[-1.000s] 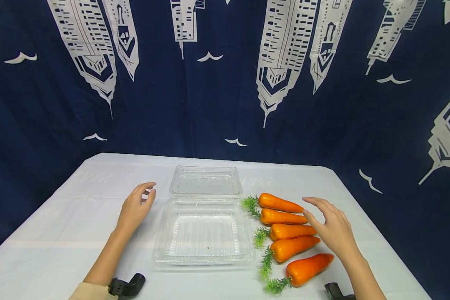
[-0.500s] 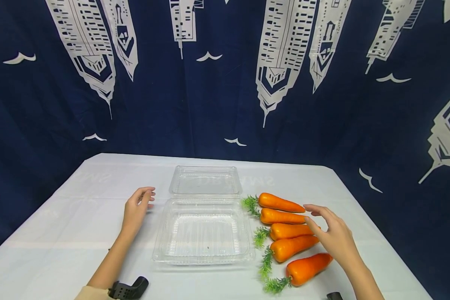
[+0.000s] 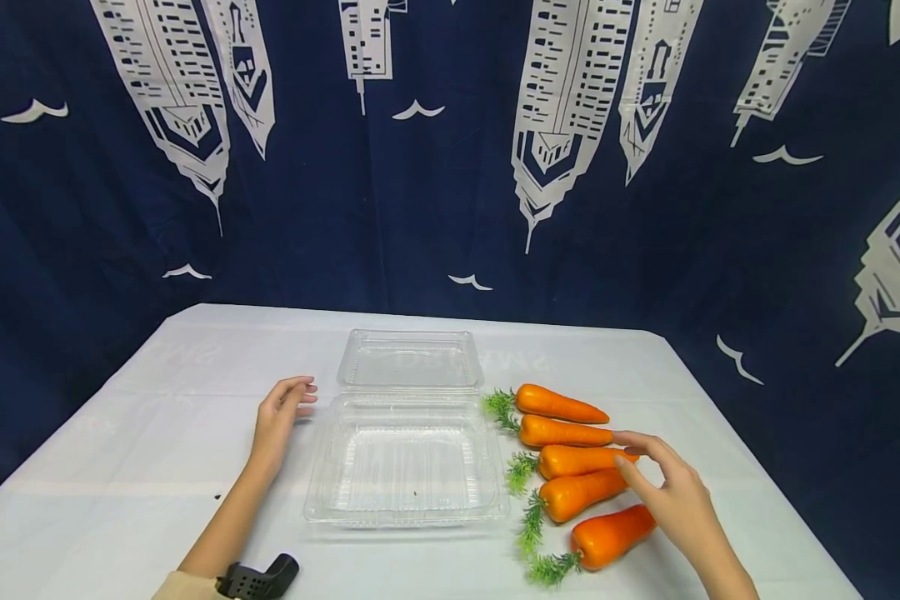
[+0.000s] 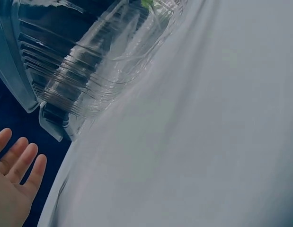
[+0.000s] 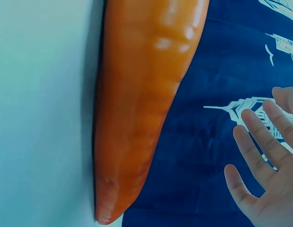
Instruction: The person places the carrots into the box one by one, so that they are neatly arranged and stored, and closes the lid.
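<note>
The right hand (image 3: 671,492) is spread, its thumb and forefinger apart with a gap between them and nothing gripped; in the right wrist view its fingers are extended and well separated. From above, its fingertips overlap the tapered ends of the middle carrots, though whether they touch cannot be told. The left hand (image 3: 277,421) is relaxed, fingers loosely bent, holding nothing, just beside the clear container. There are five orange carrots with leafy green tops, and one container made up of one tray (image 3: 412,471) and one lid (image 3: 410,360). With twelve at the far edge of the white table (image 3: 157,433), the farthest carrot (image 3: 558,403) and second carrot (image 3: 562,432) lie toward ten o'clock from the right hand, the third carrot (image 3: 579,460) between nine and ten, the fourth carrot (image 3: 581,493) at nine, and the nearest carrot (image 3: 611,537) at eight. All their tips point roughly toward three o'clock, the nearest one's angled nearer two. The tray sits at nine o'clock from the right hand, beyond the carrots; from the left hand it is between three and four, and the lid at two.
</note>
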### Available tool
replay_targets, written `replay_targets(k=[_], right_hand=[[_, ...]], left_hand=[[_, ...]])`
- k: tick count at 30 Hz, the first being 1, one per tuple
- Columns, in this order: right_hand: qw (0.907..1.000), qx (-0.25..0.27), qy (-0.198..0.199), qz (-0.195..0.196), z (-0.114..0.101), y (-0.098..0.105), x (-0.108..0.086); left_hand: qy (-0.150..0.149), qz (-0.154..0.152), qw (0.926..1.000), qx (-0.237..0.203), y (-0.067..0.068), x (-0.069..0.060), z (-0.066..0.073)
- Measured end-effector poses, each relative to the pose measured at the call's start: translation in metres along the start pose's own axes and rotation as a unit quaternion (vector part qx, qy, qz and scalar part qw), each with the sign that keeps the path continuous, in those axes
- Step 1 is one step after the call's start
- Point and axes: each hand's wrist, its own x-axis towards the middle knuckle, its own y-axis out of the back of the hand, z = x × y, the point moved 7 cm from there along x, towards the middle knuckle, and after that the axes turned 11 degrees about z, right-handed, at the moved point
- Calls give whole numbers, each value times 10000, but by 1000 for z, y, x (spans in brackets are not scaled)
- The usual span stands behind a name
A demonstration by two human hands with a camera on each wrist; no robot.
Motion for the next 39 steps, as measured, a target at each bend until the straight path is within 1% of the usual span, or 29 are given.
replay_targets(k=[2,5,7,12,15,18,23,28,32,35,39], right_hand=[[10000,34,-36,-9,0,0,-3],[9999,36,-99,-61,1,-1,-7],[9998,10,-137,-123,3,-2,-10],[9992,79,-178,-350,9,-4,-16],[9984,92,-222,-520,12,-6,-19],[9976,11,-264,-645,15,-8,-20],[9964,-48,-252,-809,18,-10,-22],[9939,151,-96,-1086,21,-14,-25],[9926,113,155,-1196,22,-15,-27],[9922,61,495,-1143,21,-16,-28],[9911,60,746,-1099,21,-18,-30]], left_hand=[[38,-165,9998,-67,-3,0,-1],[10,-423,9991,-89,-7,-1,-3],[15,-519,9986,-124,-9,-2,-5],[62,-625,9978,-199,-13,-4,-7],[34,-719,9973,-170,-15,-5,-8],[25,-817,9965,-152,-17,-7,-10],[115,-931,9954,-209,-20,-7,-15],[89,-1068,9942,-132,-25,-10,-16],[90,-1135,9935,10,-26,-11,-18],[133,-1172,9930,85,-26,-11,-20],[106,-1323,9911,130,-27,-11,-23]])
